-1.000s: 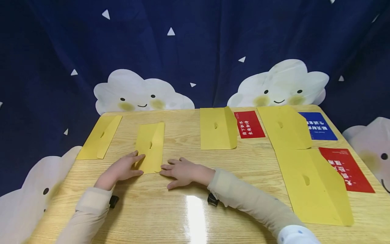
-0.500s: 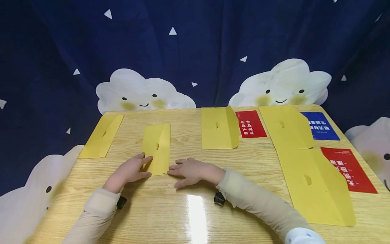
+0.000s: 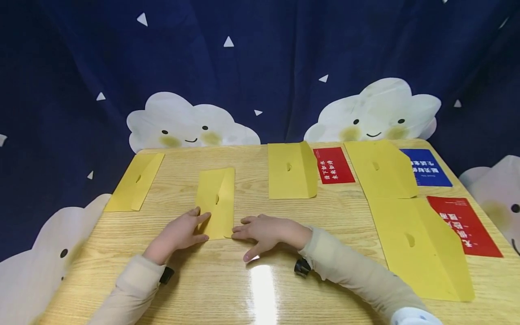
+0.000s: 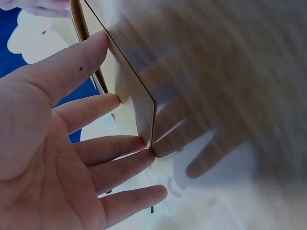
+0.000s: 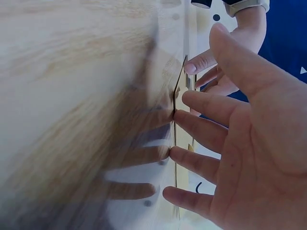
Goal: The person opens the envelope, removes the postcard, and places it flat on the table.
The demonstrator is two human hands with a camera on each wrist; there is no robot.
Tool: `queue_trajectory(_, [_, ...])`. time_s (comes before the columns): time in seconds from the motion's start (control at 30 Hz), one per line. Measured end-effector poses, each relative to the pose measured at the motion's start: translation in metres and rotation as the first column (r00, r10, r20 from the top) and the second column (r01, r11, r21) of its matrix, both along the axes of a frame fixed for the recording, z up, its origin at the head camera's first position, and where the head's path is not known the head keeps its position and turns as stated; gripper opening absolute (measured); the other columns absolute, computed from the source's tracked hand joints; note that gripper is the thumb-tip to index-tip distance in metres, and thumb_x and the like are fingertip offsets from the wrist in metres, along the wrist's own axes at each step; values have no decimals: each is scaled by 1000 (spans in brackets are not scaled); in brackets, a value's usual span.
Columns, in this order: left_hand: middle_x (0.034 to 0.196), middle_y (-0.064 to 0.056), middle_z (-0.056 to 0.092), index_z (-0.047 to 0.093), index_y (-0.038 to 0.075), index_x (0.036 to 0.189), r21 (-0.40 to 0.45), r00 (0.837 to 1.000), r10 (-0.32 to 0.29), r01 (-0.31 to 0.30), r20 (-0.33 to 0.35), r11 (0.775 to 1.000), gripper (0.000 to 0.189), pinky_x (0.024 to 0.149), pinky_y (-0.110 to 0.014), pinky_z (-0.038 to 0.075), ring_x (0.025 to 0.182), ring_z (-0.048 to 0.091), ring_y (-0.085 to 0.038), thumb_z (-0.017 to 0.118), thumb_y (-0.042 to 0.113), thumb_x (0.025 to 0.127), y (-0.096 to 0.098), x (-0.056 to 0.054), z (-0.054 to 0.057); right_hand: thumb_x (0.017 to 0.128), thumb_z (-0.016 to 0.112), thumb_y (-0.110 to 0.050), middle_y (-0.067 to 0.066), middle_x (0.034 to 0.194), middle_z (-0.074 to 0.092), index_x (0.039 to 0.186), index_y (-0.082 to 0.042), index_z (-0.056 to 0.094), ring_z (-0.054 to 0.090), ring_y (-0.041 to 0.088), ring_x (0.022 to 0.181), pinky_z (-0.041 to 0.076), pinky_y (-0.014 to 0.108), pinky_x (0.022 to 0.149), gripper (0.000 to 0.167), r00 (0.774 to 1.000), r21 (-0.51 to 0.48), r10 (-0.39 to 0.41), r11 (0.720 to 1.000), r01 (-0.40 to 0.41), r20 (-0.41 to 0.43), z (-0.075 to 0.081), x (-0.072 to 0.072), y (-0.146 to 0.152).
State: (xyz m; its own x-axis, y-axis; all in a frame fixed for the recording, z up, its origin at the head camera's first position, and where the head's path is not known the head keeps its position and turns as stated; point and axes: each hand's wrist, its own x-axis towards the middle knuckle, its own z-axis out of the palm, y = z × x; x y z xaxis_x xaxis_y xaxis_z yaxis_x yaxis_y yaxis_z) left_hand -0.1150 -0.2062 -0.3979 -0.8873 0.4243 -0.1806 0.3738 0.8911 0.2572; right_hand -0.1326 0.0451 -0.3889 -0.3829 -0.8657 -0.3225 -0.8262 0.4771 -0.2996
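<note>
A small yellow envelope [image 3: 216, 192] lies on the wooden table between both hands, its slotted flap side facing up. My left hand [image 3: 181, 234] touches its left side and near edge with fingers fairly straight; in the left wrist view, the fingertips meet the rim of the envelope [image 4: 127, 91]. My right hand [image 3: 268, 232] lies at the near right corner, fingers spread and extended. Seen from the right wrist, its fingertips reach the thin edge of the envelope [image 5: 180, 112], beyond which the left hand [image 5: 223, 72] shows. Neither hand grips anything.
Another yellow envelope [image 3: 134, 183] lies far left. To the right are yellow envelopes [image 3: 284, 180], [image 3: 378, 174] and a large one [image 3: 410, 262], with a red card [image 3: 334, 165], a blue card [image 3: 428, 168] and a red card [image 3: 467, 225] beside them.
The small envelope has slid to the right and slightly nearer, and both hands have moved along with it. The other envelopes and cards stay in place.
</note>
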Motion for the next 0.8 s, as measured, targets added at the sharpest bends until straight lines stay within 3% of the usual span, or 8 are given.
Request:
queue_trajectory(0.6, [128, -38, 37, 49, -1, 128, 10, 999, -21, 21, -41, 1000, 59, 89, -52, 39, 117, 40, -47, 69, 26, 80, 18, 16, -2, 82, 57, -53, -3, 143, 34, 139, -17, 40, 26, 26, 133, 28, 48, 101, 69, 999, 7, 37, 999, -37, -12, 3, 13, 20])
queue_trajectory(0.8, [125, -37, 41, 51, -1, 127, -9, 994, -41, 41, -97, 999, 60, 86, -53, 41, 114, 44, -47, 70, 29, 79, 24, 22, -3, 85, 56, -50, 5, 142, 36, 140, -16, 38, 30, 27, 131, 30, 49, 100, 68, 998, -29, 55, 998, -55, 7, 5, 11, 23])
